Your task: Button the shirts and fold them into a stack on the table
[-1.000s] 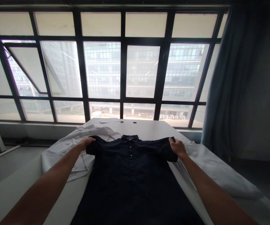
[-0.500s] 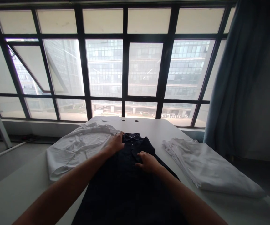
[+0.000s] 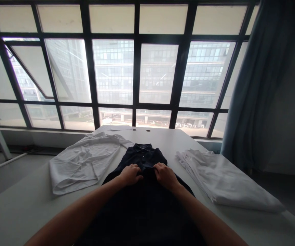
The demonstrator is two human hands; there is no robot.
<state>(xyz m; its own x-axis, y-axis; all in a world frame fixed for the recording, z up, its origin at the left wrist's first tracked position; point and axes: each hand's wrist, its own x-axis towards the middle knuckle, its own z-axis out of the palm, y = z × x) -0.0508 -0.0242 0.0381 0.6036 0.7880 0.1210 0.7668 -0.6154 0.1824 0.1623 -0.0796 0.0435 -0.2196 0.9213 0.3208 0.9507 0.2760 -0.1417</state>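
A dark collared shirt [image 3: 137, 212] lies front up on the table, its collar toward the window and a light button showing below it. My left hand [image 3: 131, 174] is on the left side of the chest, with the fingers curled over the cloth and the thumb toward the middle. Level with it, my right hand [image 3: 164, 175] has its fingers bent onto the right side of the chest, gripping the cloth. A dark fold of fabric runs between the two hands. The shirt's lower part is too dark to make out.
A crumpled white garment [image 3: 85, 164] is spread on the left of the white table [image 3: 160, 136]. Folded white cloths [image 3: 229, 181] are stacked on the right. Beyond stand large windows, with a grey-blue curtain [image 3: 250, 89] at right and another table's leg [image 3: 0, 140] at left.
My left hand has come down from beside the collar to the chest. The right hand has shifted slightly and its fingers now bend onto the cloth. The shirt's right shoulder lies flatter.
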